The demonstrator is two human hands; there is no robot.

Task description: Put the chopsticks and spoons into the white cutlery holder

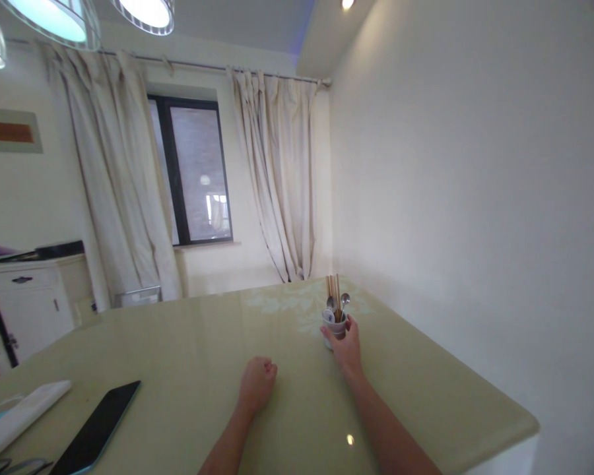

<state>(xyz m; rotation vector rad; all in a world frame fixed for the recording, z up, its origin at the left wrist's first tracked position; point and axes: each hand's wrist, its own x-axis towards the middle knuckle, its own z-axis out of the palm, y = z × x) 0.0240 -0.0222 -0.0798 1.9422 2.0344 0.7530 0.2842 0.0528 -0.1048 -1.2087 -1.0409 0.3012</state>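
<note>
Cup [337, 330], smooth and rounded, is seen in the head view, stood on the glossy table [188, 356]. Thin wooden chopsticks [337, 291] and shiny metal spoons [345, 299] are held in it. Its near side is partly hidden by the right hand [347, 348], by whose thumb and fingers it is clasped, arm outstretched. Nearer and left of the cup, the left hand [258, 381] is curled into a fist; its palm is hidden.

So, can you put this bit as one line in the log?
right hand: around cup | cup: upright, chopsticks and spoons inside | left hand: fist, apart from cup
</note>
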